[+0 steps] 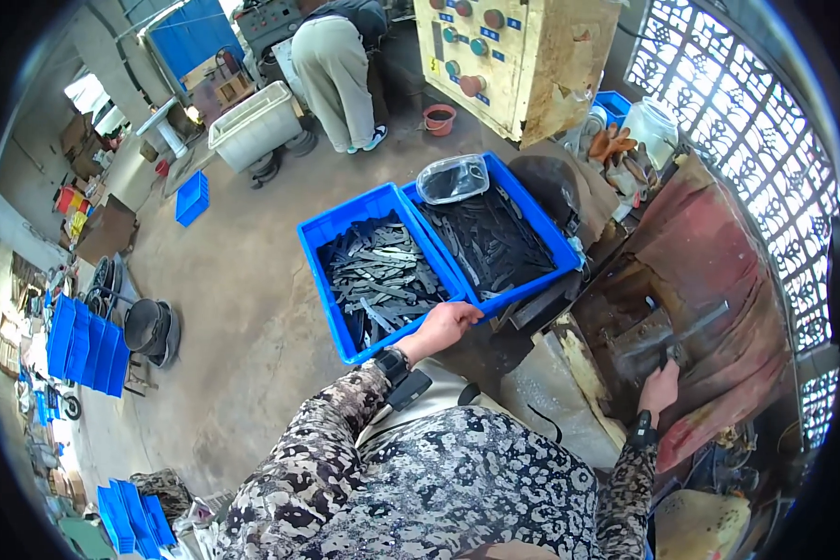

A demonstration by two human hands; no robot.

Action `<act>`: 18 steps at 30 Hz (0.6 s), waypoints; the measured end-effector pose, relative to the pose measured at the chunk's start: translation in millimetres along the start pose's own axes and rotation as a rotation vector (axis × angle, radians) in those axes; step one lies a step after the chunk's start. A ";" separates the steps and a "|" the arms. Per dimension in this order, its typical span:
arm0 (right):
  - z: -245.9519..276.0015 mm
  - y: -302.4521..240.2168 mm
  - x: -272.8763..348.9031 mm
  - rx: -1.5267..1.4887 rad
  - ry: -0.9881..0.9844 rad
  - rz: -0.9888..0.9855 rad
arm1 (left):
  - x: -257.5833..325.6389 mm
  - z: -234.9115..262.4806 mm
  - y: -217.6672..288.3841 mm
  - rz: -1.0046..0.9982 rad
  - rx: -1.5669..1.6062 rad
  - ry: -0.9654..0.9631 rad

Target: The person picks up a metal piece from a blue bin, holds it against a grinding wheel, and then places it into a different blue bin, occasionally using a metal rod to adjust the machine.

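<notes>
Resting beside hands: blue crate

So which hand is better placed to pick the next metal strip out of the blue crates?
Left, most likely. The left hand rests on the rim of the near blue crate, right beside the grey metal strips. The right hand is away at the rusty machine, apparently gripping a dark handle.
</notes>
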State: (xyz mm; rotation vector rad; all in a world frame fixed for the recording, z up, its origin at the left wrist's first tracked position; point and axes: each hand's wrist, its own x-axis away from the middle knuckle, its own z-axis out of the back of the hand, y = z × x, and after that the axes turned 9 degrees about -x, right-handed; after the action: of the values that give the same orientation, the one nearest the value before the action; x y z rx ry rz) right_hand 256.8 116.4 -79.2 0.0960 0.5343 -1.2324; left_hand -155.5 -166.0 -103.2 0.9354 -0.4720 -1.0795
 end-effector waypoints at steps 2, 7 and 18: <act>0.0 -0.3 -5.4 0.000 0.002 -0.014 | -1.8 3.3 -1.2 -0.021 -0.002 0.012; 40.6 -11.1 -30.9 -0.160 0.214 -0.247 | 4.5 19.0 -12.0 0.021 -0.027 0.033; 87.7 -65.3 -161.6 -0.235 0.180 -0.063 | -12.5 -1.3 11.9 0.038 -0.002 -0.044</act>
State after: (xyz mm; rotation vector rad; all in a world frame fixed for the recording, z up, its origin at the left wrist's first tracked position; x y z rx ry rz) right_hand 190.0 203.7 82.0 -0.0095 0.8410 -1.2203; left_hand -153.6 -152.4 -92.8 0.8990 -0.5230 -1.0683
